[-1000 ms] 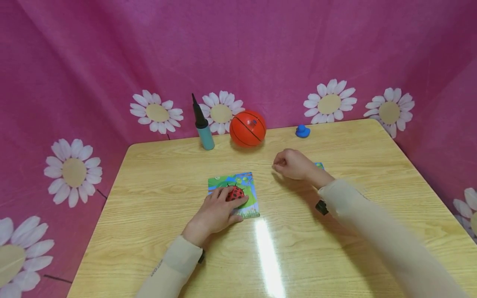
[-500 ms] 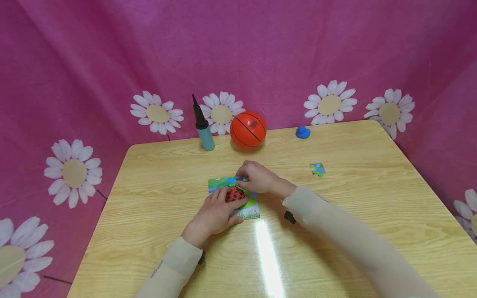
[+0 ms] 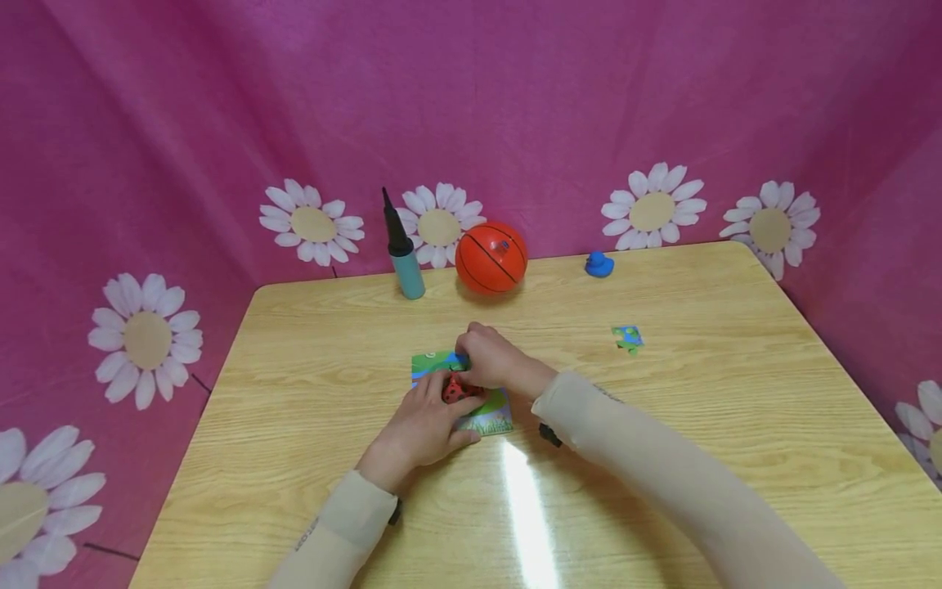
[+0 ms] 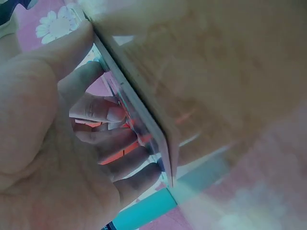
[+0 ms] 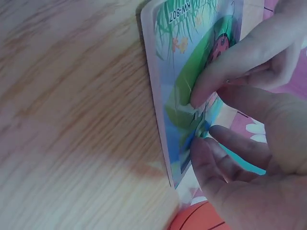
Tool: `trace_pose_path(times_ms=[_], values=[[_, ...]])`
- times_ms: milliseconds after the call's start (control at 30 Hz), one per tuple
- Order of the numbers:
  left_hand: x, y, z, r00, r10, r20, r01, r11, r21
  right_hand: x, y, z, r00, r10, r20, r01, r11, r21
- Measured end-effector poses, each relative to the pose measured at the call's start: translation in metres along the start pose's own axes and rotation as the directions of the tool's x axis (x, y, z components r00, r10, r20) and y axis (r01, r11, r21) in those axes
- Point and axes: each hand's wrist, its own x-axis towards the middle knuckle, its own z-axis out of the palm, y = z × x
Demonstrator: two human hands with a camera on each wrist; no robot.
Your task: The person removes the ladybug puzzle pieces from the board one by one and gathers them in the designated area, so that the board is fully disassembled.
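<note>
My right hand (image 3: 500, 360) is curled over the puzzle (image 3: 497, 409), mid-surface (image 3: 331, 368) (whether its grip holds anything, I can't tell); my left (image 3: 423, 425) spreads its fingers on it. Crowded fingers could knock parts loose. Pieces (image 3: 628, 335) lie rightward; pump (image 3: 408, 274), ball (image 3: 491, 258) and duck (image 3: 599, 264) sit behind, obstructing nothing.

Head cam looks forward and down from up high, far enough back to get most of the table (image 3: 294, 352). Both wrist cams are low, super close and tipped sideways, curtain (image 3: 545, 98) behind: left gets the ladybug board (image 5: 178, 96) nearly edge-on, right its printed face. Orange ball (image 3: 491, 258) shows in all three.
</note>
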Motion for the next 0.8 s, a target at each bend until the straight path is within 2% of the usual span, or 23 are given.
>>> trace_pose_path(times_ms=[167,300,433,600,800], values=[[-0.004,-0.008,-0.007,0.998,-0.017,0.066,0.022,0.997,-0.068,-0.002,-0.003,0.001,0.999,0.039,-0.014,-0.04,0.999,-0.017],[-0.009,-0.016,-0.012,0.988,-0.093,0.121,0.108,0.986,-0.126,-0.003,-0.005,0.002,0.998,0.065,-0.019,-0.066,0.998,-0.021],[-0.013,-0.02,-0.01,0.978,-0.144,0.15,0.164,0.978,-0.131,-0.004,-0.005,0.003,0.997,0.073,-0.003,-0.073,0.997,-0.029],[-0.013,-0.02,-0.01,0.979,-0.144,0.145,0.162,0.979,-0.126,-0.004,-0.004,0.002,0.998,0.06,-0.01,-0.06,0.997,-0.051],[-0.011,-0.016,-0.016,0.973,-0.152,0.176,0.172,0.98,-0.104,-0.008,-0.004,0.003,1.0,0.021,-0.009,-0.022,0.998,-0.061]])
